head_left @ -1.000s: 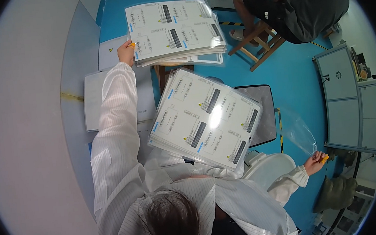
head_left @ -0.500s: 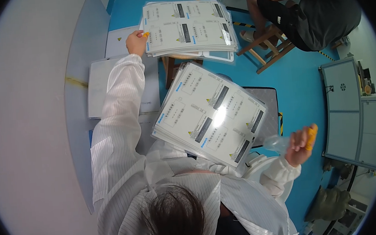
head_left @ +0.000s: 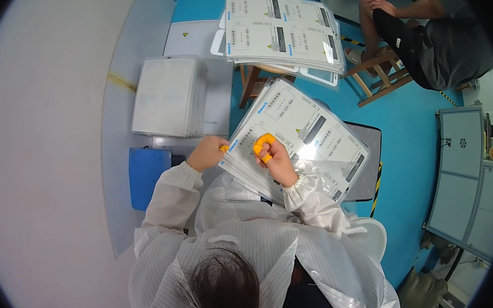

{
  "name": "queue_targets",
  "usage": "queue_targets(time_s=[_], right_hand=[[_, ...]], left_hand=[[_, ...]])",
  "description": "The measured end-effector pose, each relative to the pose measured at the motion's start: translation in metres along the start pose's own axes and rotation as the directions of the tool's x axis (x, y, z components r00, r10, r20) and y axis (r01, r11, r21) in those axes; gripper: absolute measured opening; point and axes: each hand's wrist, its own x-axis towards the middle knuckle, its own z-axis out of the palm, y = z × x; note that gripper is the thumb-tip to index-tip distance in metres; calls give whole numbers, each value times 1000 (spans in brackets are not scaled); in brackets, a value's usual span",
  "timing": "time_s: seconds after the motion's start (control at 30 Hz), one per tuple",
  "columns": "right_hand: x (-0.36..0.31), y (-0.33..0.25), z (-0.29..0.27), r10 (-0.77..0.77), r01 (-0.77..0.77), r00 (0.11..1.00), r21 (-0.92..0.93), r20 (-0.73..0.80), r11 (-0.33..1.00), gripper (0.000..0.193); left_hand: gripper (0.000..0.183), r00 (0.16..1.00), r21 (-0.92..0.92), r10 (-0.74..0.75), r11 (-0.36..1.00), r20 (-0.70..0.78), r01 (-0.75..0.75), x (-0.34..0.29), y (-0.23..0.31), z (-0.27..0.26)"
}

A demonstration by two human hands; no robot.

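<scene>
A stack of white printed label sheets with clear film edges lies slantwise before me. My left hand is closed at the stack's left edge, its yellow-covered fingertip against the sheet's border. Over the middle of the stack is my right hand, fingers curled, with yellow finger cots on the fingertips; what is in them, if anything, is hidden. Crumpled clear film lies beside my right wrist, on the sheets. Farther off, a second stack of the same printed sheets rests on a wooden stool.
A stack of blank whitish sheets stands at left along the grey panel, with a blue box nearer me. A seated person on a wooden stool is at far right. Grey cabinets stand at right.
My left hand has come back from the far stack to the near one. The right hand has swung in from the right, over the near stack. The view has shifted.
</scene>
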Motion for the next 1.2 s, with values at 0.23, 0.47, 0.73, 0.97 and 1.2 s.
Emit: queue_targets(time_s=[0.23, 0.47, 0.73, 0.97, 1.2], right_hand=[[24, 38, -10, -77, 57, 991, -172, -112, 983, 5], [21, 43, -9, -105, 75, 984, -196, -147, 978, 5], [16, 31, 17, -194, 125, 981, -693, -22, 710, 29], [27, 42, 7, -254, 97, 965, -807, -68, 583, 33], [18, 25, 9, -257, 77, 961, -799, -99, 596, 29]], left_hand=[[25, 989, -130, -83, 989, -124, 66, -4, 7, -3], [23, 990, -114, -139, 984, -20, 136, 1, 0, -1], [23, 975, -633, -157, 742, 158, 222, -1, 15, -15], [23, 986, -500, -142, 849, 88, 167, -3, 24, -15], [17, 978, -464, -193, 861, 78, 206, -1, 19, -11]])
